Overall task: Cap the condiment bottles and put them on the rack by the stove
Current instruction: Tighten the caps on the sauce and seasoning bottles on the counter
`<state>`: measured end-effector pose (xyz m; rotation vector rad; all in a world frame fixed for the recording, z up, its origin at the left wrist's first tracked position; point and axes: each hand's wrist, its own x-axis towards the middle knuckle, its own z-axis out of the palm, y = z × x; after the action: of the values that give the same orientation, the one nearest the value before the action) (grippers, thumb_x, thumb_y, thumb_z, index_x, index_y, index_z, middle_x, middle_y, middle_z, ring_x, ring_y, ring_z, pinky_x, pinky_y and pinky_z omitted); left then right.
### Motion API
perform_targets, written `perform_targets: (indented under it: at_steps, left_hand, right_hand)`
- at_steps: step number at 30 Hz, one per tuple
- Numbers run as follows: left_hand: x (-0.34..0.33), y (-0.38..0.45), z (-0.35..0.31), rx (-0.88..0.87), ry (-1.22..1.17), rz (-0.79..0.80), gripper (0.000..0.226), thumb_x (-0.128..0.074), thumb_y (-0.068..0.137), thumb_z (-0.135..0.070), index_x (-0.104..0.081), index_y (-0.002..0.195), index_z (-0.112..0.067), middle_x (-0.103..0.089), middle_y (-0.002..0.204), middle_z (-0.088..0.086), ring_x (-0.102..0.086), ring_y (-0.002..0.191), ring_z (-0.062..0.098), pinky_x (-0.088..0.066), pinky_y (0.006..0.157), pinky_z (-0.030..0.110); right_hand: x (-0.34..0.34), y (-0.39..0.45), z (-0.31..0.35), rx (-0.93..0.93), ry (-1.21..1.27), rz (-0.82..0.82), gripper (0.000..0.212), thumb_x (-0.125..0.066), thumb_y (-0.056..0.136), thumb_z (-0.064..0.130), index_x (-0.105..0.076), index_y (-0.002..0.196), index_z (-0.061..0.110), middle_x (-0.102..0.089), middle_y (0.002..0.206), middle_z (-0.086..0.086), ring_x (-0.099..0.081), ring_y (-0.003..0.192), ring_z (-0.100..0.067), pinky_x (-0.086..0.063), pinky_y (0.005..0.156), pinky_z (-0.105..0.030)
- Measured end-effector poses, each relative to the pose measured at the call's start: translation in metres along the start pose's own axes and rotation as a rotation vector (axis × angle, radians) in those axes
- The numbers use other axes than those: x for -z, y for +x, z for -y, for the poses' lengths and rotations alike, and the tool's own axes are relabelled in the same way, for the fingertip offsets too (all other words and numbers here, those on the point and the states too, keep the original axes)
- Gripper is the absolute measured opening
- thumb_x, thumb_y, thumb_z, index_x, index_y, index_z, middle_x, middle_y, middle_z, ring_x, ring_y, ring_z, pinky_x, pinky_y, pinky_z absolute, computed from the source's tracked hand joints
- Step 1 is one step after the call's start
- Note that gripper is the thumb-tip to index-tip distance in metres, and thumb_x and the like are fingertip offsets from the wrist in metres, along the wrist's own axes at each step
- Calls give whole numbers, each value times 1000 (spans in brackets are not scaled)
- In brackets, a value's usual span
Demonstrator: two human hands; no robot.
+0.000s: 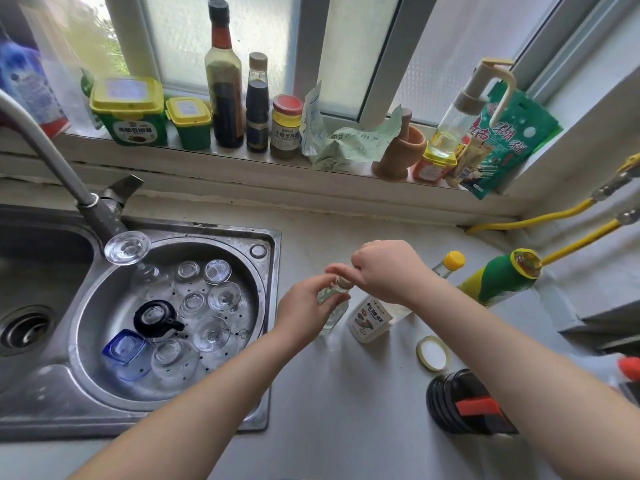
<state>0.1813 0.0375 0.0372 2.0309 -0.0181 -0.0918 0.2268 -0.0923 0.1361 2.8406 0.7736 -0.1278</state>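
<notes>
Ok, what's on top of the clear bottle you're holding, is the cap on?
The right hand sits over the clear bottle neck, fingers pinched at its mouth, while the left hand grips the body. Any cap is covered by the fingers, so I cannot tell.

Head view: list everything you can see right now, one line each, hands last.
Small clear bottle: 1, clear, counter, held.
Labelled bottle: 1, clear, yellow cap, behind right wrist.
Green bottle: 1, green-yellow, uncapped, counter right.
Loose lid: 1, yellow-white, counter.
Black jug: 1, black-red, front right.
Glassware: several, clear, one blue, in sink basin.
Sill jars and bottles: many, mixed, windowsill.
Left hand: grips the small bottle's body.
Right hand: fingers at its neck.
</notes>
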Motion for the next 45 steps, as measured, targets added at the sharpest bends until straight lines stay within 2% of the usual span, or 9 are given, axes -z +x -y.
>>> perform_targets:
  at_steps: [5,8,16,21,28,32,34,39,45]
  left_hand:
    - [-1,2,3,-6,-28,14,29,-66,83,-38,-64,112,-36,-71,109,-3,-63,104,19,-50,87,41]
    - [-1,2,4,2,-38,7,29,-67,80,-42,-64,109,-39,-72,107,-4,-63,103,18,-50,88,40]
    - [-2,3,5,5,-64,9,28,-68,81,-36,-66,109,-40,-72,102,-8,-63,96,13,-50,87,37]
    - [-2,3,4,12,-80,7,32,-70,81,-33,-66,112,-32,-72,107,-3,-63,104,15,-49,91,39]
    - [-1,4,5,35,-109,16,28,-70,80,-35,-66,107,-41,-71,107,-10,-62,105,12,-49,91,40]
    - [-2,4,6,48,-95,15,22,-72,78,-30,-68,97,-39,-73,97,-9,-64,99,13,-50,87,39]
    - [-1,4,6,61,-123,17,17,-75,75,-28,-70,91,-35,-73,91,-8,-65,95,10,-50,86,36]
    - [2,4,-1,68,-114,7,17,-80,67,-37,-70,80,-43,-74,86,-8,-66,90,2,-51,83,33]
    - [0,2,-3,95,-78,19,30,-84,61,-38,-70,88,-36,-71,87,-14,-65,83,4,-50,75,28]
  right_hand:
    - [11,-10,-10,188,322,91,36,-64,83,39,-58,116,25,-53,109,3,-56,91,-17,-47,77,-33]
    - [2,-8,-7,180,260,56,24,-58,89,28,-60,110,16,-54,108,-4,-58,90,-26,-46,75,-35]
    - [-7,-7,-3,85,17,-65,57,-40,86,66,-59,93,12,-60,95,-4,-60,87,-25,-37,62,-30]
    - [-1,-10,-9,226,179,-1,31,-56,91,33,-58,119,22,-55,107,-2,-57,98,-23,-41,72,-31]
    - [-9,-2,4,171,-2,-59,37,-47,93,43,-56,99,7,-61,102,-9,-59,93,-29,-35,70,-32]
    - [-13,7,6,198,-288,-105,40,-71,70,52,-59,56,16,-60,52,0,-58,44,-19,-34,50,-23]
    - [-16,11,8,170,-290,-101,42,-67,72,52,-58,49,17,-59,47,1,-55,39,-18,-30,49,-23]
    - [-15,8,20,-48,-129,-17,53,-26,99,41,-68,89,10,-69,96,-10,-64,88,-28,-29,59,-28]
    - [-4,-4,2,12,-83,-26,58,-25,93,61,-60,82,15,-67,96,-6,-62,88,-25,-32,65,-31]
